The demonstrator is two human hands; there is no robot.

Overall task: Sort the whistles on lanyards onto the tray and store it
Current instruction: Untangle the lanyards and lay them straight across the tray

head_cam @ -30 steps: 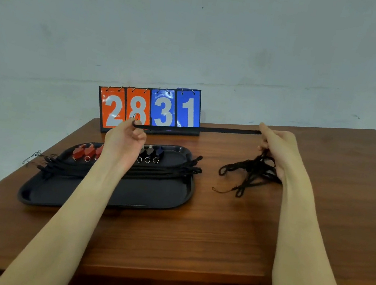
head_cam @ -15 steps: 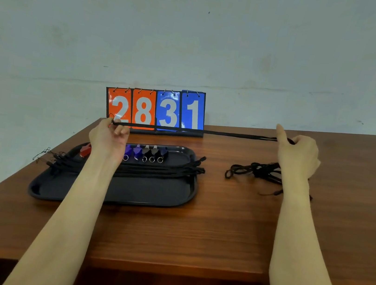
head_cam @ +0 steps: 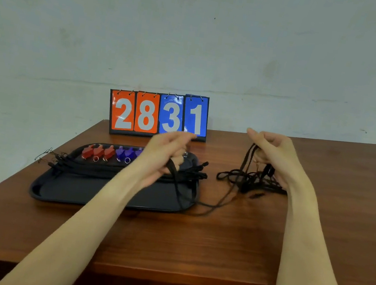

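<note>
Two hands are busy with one black lanyard. Our left hand [head_cam: 168, 150] hovers over the right end of the tray, fingers curled round the cord; the hand is blurred, so we cannot tell whether a whistle sits inside the fist. Our right hand [head_cam: 272, 152] is raised above the worktop, fingers bunched and pinching several black strands that hang down into the tangle. Between the two, the lanyard [head_cam: 207, 205] sags in a loose loop, crossing the tray's right corner and lying on the wood.

Beneath the right hand lies the tangle of lanyards [head_cam: 249, 182], a knotted heap just right of the tray; we cannot count how many are in it, nor see any whistles there.

On the dark tray [head_cam: 100, 200] a row already stands along the far edge: red whistles [head_cam: 97, 152] at the left, purple whistles [head_cam: 128, 154] next to them, and more hidden behind our left wrist. Their cords [head_cam: 85, 167] lie bundled lengthwise across the tray, ends poking past both short sides.

Behind the tray a flip scoreboard [head_cam: 158, 114] reads 2831, near the back of the wooden worktop [head_cam: 190, 247].

We judge the sorting well along but unfinished: the held lanyard is not yet laid down, the heap remains, and storing the tray is not begun.
</note>
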